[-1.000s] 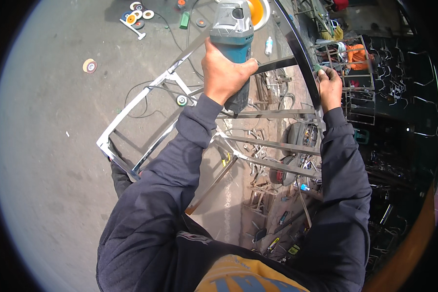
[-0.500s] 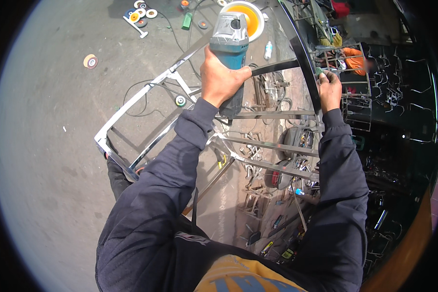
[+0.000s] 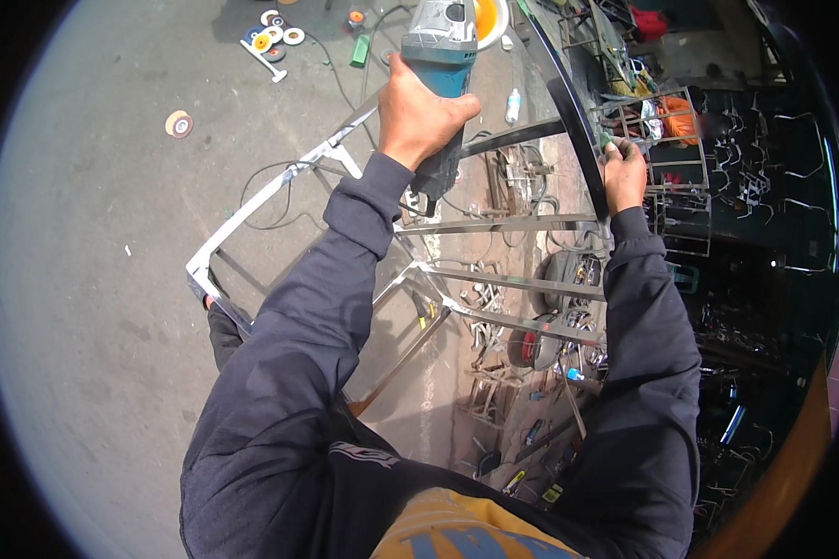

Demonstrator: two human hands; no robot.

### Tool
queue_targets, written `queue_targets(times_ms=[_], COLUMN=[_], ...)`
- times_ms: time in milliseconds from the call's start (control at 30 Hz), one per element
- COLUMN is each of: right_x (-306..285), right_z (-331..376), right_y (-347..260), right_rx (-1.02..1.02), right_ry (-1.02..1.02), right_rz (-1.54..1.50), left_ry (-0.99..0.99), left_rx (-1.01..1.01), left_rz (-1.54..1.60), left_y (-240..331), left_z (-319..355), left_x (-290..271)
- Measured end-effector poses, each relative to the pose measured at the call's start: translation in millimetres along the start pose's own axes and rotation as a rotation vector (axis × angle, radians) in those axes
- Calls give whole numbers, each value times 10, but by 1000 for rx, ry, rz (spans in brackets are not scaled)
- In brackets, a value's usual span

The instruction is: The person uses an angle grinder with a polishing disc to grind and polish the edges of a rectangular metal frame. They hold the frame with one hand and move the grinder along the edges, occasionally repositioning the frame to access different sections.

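Note:
My left hand (image 3: 421, 112) grips the teal and grey body of an angle grinder (image 3: 441, 56), whose orange disc (image 3: 488, 17) sits near the top edge of the view. My right hand (image 3: 623, 172) holds the dark curved top rail (image 3: 569, 102) of a shiny metal frame (image 3: 280, 191). The frame's flat crossbars (image 3: 513, 279) run between my two forearms. The grinder's cable trails down behind my left wrist.
Several grinding discs (image 3: 272, 37) and a single disc (image 3: 178, 123) lie on the grey concrete floor. A green tool (image 3: 361, 49) lies near the cables. Metal scraps and tools (image 3: 522, 373) pile up below the frame. Wire racks (image 3: 680, 158) stand at the right.
My left hand has drawn the grinder slightly down and toward me. My right hand stays on the curved rail.

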State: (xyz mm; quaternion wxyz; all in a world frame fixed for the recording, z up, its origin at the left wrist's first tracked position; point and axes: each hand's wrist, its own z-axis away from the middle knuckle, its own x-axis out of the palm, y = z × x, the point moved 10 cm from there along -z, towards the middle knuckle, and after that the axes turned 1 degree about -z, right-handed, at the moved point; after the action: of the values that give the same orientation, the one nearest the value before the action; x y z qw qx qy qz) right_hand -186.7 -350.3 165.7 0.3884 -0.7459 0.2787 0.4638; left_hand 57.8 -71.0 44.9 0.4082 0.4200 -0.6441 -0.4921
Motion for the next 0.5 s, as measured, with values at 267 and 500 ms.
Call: queue_targets(times_ms=[267, 500], right_x=[-49, -56], right_z=[63, 87], right_y=[-107, -116], right_rx=[-25, 30], right_ry=[28, 8], right_rz=[23, -34], left_ry=[-19, -4], left_rx=[23, 18], left_rz=[20, -21], left_y=[82, 19], left_z=[101, 11], left_x=[93, 42])
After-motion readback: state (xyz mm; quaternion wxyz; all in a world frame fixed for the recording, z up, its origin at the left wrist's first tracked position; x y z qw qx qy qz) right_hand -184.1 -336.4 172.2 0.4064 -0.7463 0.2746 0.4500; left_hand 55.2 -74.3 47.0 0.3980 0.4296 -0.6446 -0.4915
